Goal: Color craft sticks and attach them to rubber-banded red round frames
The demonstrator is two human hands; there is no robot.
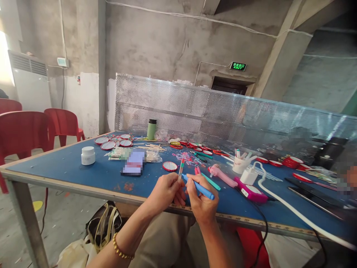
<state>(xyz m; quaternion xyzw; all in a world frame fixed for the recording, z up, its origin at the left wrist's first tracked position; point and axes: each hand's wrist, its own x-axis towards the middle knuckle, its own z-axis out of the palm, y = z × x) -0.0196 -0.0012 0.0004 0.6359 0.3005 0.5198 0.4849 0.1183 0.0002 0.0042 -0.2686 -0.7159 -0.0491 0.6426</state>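
Note:
My left hand (166, 188) is closed on a thin flat stick (181, 168) held upright, with red and green colouring near its top. In my right hand (202, 203) is a blue marker pen (200, 188), its tip pointing left and touching or very near the stick. Both hands are over the table's front edge. Just behind them lies a round white disc with a red rim (170, 166). Pink and teal pens (211, 182) rest to the right of my hands.
A phone (133, 163) and a white jar (88, 155) stand left on the blue table (64, 167). Red-rimmed discs (125, 143), wooden sticks and a green bottle (151, 129) are behind. A paper cup of pens (240, 163), a magenta box (252, 191) and a white cable (284, 201) are right.

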